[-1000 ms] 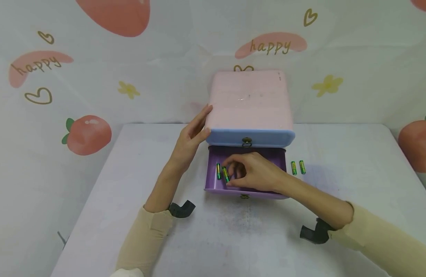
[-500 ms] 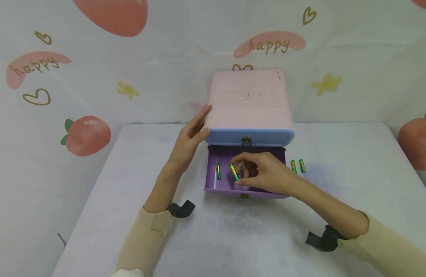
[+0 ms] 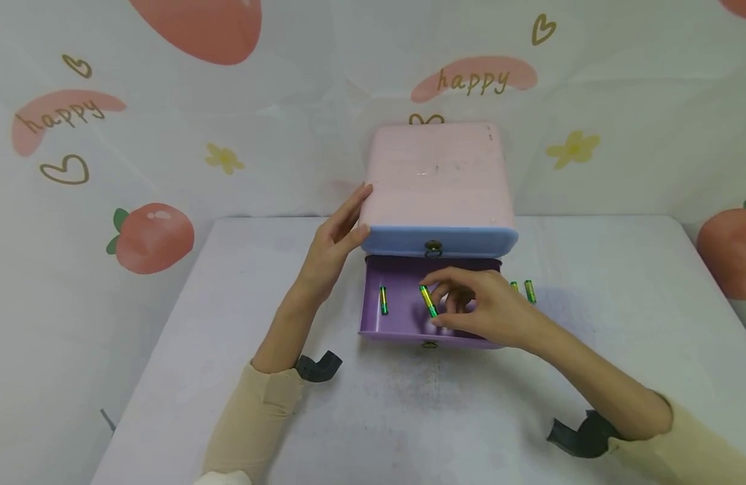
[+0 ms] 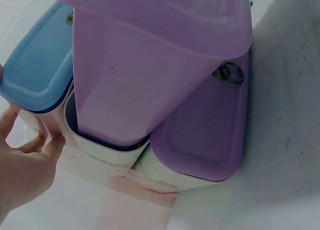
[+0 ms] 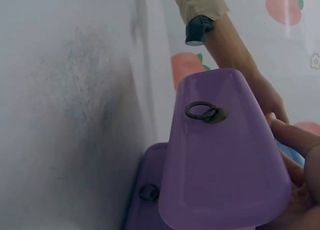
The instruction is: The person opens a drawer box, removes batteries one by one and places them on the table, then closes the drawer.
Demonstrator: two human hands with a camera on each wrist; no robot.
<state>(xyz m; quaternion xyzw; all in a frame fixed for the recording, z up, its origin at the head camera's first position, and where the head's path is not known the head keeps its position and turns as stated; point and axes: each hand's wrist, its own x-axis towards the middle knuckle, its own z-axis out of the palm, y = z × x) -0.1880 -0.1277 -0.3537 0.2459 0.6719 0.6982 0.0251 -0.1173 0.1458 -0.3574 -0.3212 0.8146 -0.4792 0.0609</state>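
Note:
My right hand (image 3: pixel 488 306) pinches a small green-and-yellow battery (image 3: pixel 428 301) between thumb and fingertip, over the pulled-out purple drawer (image 3: pixel 403 323). Another battery (image 3: pixel 383 300) lies in the drawer's left part. My left hand (image 3: pixel 327 252) rests against the left side of the small pink cabinet (image 3: pixel 436 178), fingers extended and thumb near the front corner. In the left wrist view, the pulled-out drawer (image 4: pixel 140 75) is the middle one, between the blue drawer (image 4: pixel 40 60) and a lower purple drawer (image 4: pixel 200 120), both pushed in. The right wrist view shows the drawer's front hiding the held battery.
To the right of the cabinet, two more batteries lie on the white table (image 3: pixel 621 303): one battery (image 3: pixel 530 292) in full view, the other battery (image 3: pixel 514 286) partly behind my right hand. A printed cloth (image 3: pixel 288 101) hangs behind the cabinet. Ring pulls (image 5: pixel 201 111) stick out from the drawer fronts.
My right hand has moved rightward across the drawer with the pinched battery, away from the battery at the left. The left hand and cabinet stay put.

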